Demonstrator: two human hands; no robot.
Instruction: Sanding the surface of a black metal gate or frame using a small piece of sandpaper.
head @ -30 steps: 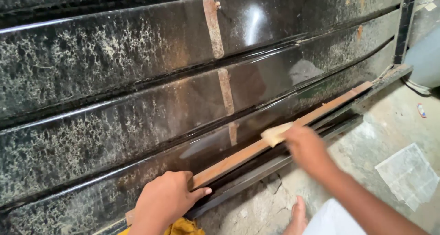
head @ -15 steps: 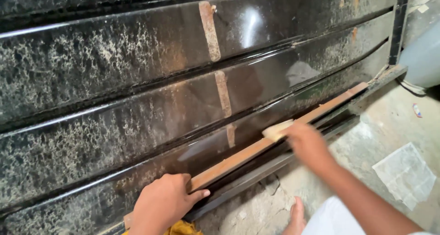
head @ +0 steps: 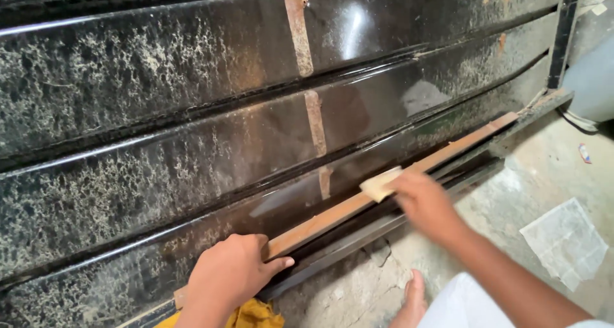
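Wood forms the long brown strip (head: 358,203) that serves as the landmark in the single head view; it lies on the lowest ledge of a stack of black speckled stone slabs (head: 192,110), running up and to the right toward the dark metal frame post (head: 563,33).

Head view. The left hand (head: 227,277) sits at the strip's near, lower end, palm down and fingers spread flat over the wood, thumb reaching out along the strip's lower edge; it grips nothing and appears to press the strip against the slab so that it cannot slide. The right hand (head: 425,200) is farther up the strip, about midway along it, closed around a small pale block (head: 380,184) whose flat face rests on the strip's top surface. Holding the block flat suits rubbing along the length of the wood; this is a judgement from its pose and the slight blur of the hand.

Below the strip lie dark metal rails (head: 384,229), then rough concrete floor (head: 524,174). A bare foot (head: 412,299) rests on the floor beneath the strip's middle, a yellow cloth (head: 256,315) shows below its near end, and a crumpled clear plastic sheet (head: 566,241) lies well right of it. Two rust-coloured vertical streaks (head: 299,33) mark the slabs above the strip.
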